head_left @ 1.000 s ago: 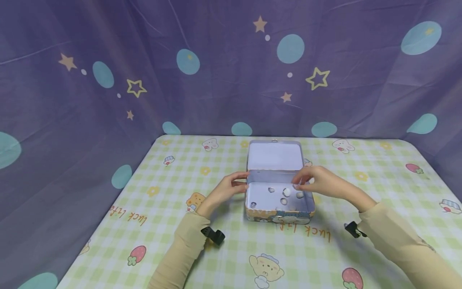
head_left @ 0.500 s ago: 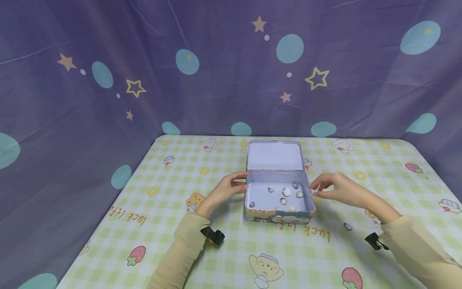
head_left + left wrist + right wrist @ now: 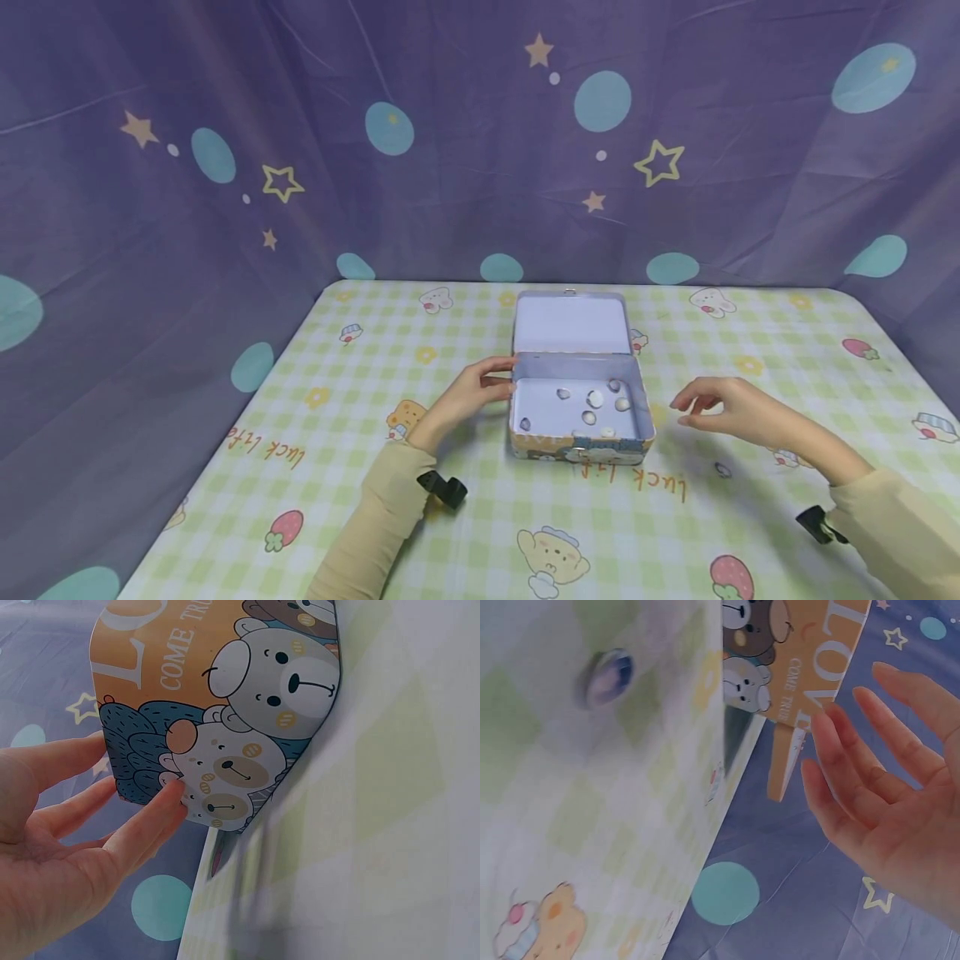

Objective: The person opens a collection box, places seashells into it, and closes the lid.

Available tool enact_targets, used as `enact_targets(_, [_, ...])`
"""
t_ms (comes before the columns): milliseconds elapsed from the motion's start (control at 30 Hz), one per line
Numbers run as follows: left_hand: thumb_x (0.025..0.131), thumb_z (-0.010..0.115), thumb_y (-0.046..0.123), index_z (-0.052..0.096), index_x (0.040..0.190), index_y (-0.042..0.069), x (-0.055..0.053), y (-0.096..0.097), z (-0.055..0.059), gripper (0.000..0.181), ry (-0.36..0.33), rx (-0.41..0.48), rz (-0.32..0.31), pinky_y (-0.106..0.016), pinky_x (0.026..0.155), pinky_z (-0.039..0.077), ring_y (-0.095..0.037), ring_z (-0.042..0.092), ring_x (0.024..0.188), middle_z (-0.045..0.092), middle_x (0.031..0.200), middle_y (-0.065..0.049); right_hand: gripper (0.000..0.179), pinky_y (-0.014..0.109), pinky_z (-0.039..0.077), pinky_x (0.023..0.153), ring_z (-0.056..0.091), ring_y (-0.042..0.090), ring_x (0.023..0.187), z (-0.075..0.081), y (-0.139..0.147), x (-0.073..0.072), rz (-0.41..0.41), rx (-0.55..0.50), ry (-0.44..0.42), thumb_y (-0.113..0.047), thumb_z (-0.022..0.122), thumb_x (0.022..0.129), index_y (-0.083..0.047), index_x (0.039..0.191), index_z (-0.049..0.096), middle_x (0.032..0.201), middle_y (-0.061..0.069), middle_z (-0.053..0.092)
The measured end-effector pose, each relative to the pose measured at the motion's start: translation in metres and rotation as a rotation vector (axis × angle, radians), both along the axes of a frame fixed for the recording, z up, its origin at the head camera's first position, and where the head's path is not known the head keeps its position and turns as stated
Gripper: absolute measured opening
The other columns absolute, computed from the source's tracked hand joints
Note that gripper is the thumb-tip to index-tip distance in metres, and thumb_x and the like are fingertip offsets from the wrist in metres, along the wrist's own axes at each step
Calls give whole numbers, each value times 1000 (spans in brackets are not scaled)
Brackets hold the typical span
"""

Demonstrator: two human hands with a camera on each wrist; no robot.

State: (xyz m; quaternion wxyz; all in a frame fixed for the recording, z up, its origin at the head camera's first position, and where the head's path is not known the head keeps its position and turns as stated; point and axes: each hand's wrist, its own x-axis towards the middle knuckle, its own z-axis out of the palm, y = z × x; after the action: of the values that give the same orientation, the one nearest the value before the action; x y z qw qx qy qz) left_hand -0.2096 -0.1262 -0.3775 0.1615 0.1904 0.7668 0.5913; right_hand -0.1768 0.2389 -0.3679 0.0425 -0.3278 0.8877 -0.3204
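Note:
A tin box (image 3: 540, 448) with cartoon bears on its sides stands on the table, its lid (image 3: 572, 323) tipped back. Inside lie several small seashells (image 3: 595, 399), mostly spread over the right half of the floor. My left hand (image 3: 471, 392) touches the tin's left wall with its fingertips; in the left wrist view its fingers (image 3: 150, 817) lie nearly straight along the printed side. To the right of the tin, my right hand (image 3: 731, 407) hovers with loosely bent fingers and nothing between them. One more seashell (image 3: 609, 678) lies on the cloth below it.
A green-checked tablecloth (image 3: 450, 550) with cartoon prints covers the table. Behind and to the left hangs a purple curtain (image 3: 465, 200) with stars and ovals. Dark wrist devices (image 3: 442, 490) sit at both sleeves.
My right hand has let go of a seashell at the back right of the tin and moved out to the right, uncovering the one on the cloth. My left hand has stayed put.

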Motion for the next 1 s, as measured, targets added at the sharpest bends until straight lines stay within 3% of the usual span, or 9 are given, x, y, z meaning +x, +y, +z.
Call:
enact_targets(133, [86, 51, -2, 35, 128, -12, 0, 0, 0, 46, -1, -2, 1, -33, 88, 47, -42, 44, 112, 35, 131, -30, 14, 25, 50, 65, 54, -1, 73, -5, 7, 2, 23, 10, -9, -14, 65, 80, -9, 93, 64, 87, -3, 64])
enact_targets(333, [85, 52, -2, 35, 128, -11, 1, 0, 1, 47, 7, 0, -1, -34, 89, 47, -44, 43, 112, 35, 130, -31, 20, 25, 49, 62, 53, -1, 75, -8, 15, 5, 30, 38, -122, -16, 63, 81, -3, 96, 63, 90, 7, 63])
enact_targets(733, [85, 53, -2, 36, 128, -11, -1, -2, 0, 47, 17, -7, -3, -34, 89, 47, -42, 44, 112, 36, 130, -30, 18, 22, 48, 55, 54, 0, 72, -28, 30, 11, 106, 22, -229, -12, 64, 80, -1, 94, 62, 87, 5, 62])
enact_targets(900, [85, 52, -2, 36, 128, -11, -1, -1, 0, 47, 14, 0, -3, -34, 88, 47, -43, 44, 112, 36, 130, -31, 24, 21, 47, 56, 54, 0, 72, -28, 31, 13, 51, 88, -303, -21, 66, 77, -6, 96, 62, 90, 2, 61])
enact_targets(1000, [85, 52, -3, 35, 128, -12, 0, -1, 0, 47, 11, 7, -5, -34, 88, 48, -43, 44, 112, 36, 129, -31, 23, 20, 45, 54, 54, -1, 70, -27, 30, 15, 12, 154, -298, -22, 68, 74, -11, 93, 64, 87, -2, 61])
